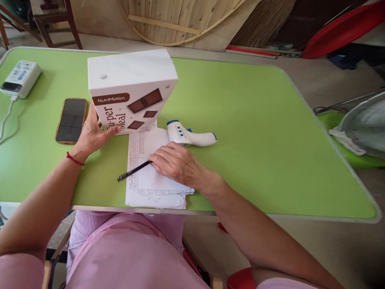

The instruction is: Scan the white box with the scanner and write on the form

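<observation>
My left hand [94, 134] grips the lower left part of a white NutriMotion box [132, 74], thumb across its printed front. The box stands tilted at the far end of a stack of papers. In my right hand [177, 164] is a black pen [134, 170], its free end pointing left over the sheets. This hand rests on the papers [156, 198], which carry dense handwriting along the left side. Just beyond my right hand lies a white and blue infrared thermometer [191, 134], its handle toward the right.
A phone [71, 121] lies left of the box on the green table [255, 140]. Farther left is a white power bank [22, 78] with a cable [6, 118] plugged in. A wooden chair [55, 20] stands beyond the table; a grey and green basin-like object [365, 124] is at the right.
</observation>
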Demonstrator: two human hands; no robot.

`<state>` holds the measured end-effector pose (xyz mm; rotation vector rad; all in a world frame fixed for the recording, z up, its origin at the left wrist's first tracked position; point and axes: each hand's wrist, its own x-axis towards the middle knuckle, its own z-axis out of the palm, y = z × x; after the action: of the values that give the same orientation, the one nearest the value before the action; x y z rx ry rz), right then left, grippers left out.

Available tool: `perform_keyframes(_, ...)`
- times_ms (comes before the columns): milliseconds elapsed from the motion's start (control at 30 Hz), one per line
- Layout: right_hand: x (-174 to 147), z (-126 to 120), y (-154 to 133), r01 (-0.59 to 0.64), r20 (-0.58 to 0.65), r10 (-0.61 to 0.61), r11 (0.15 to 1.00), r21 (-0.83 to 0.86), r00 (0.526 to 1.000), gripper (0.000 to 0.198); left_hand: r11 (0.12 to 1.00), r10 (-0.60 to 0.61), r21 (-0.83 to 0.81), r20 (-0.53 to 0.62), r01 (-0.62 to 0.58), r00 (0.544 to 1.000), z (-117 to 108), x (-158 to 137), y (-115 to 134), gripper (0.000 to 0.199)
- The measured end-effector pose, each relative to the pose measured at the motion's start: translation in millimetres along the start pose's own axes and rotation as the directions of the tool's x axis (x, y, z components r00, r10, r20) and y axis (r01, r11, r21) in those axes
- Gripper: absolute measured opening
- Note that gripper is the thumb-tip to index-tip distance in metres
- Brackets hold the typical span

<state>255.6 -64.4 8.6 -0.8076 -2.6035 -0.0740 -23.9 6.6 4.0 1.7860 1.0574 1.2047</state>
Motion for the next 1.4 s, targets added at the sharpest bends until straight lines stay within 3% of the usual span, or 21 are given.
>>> perform_keyframes(67,0,-2,-5,-0.082,-0.202,0.114,0.984,0.16,0.973,0.015,0.998,0.034,0.063,-0.028,-0.032,0.999,2,0,-7,0.082)
perform_keyframes(133,1,0,-13,-0.215,-0.334,0.369,0.883,0.418,0.867,0.009,0.991,0.054,0.128,-0.052,-0.047,0.997,4,-1,-13,0.075)
perform_keyframes(200,5,6,-22,-0.334,-0.271,0.622,0.679,0.654,0.734,0.007,0.986,0.048,0.163,-0.069,-0.036,0.996,5,-2,-17,0.068)
perform_keyframes(267,7,16,-30,-0.388,-0.143,0.746,0.488,0.782,0.651,0.006,0.984,0.035,0.174,-0.066,-0.023,0.997,5,-2,-19,0.065)
perform_keyframes(300,8,21,-34,-0.4,-0.106,0.773,0.434,0.807,0.626,0.006,0.985,0.032,0.173,-0.055,-0.022,0.998,5,-2,-20,0.063)
perform_keyframes(367,8,29,-38,-0.42,-0.105,0.8,0.416,0.807,0.591,0.007,0.985,0.031,0.171,-0.033,-0.025,0.999,4,-2,-19,0.063)
perform_keyframes(433,7,33,-40,-0.449,-0.138,0.797,0.464,0.764,0.589,0.009,0.986,0.035,0.165,-0.024,-0.03,0.999,3,-1,-19,0.064)
perform_keyframes(533,5,32,-41,-0.452,-0.17,0.756,0.538,0.712,0.632,0.014,0.987,0.045,0.156,-0.026,-0.041,0.999,3,0,-17,0.062)
perform_keyframes(700,5,31,-40,-0.416,-0.227,0.72,0.596,0.687,0.656,0.018,0.985,0.053,0.164,-0.008,-0.051,0.999,2,1,-17,0.057)
perform_keyframes(1167,5,33,-40,-0.439,-0.183,0.68,0.63,0.641,0.71,0.018,0.986,0.044,0.16,-0.015,-0.041,0.999,3,0,-15,0.059)
perform_keyframes(1400,6,34,-40,-0.446,-0.168,0.682,0.623,0.642,0.712,0.017,0.988,0.022,0.155,-0.028,-0.018,0.999,2,0,-16,0.061)
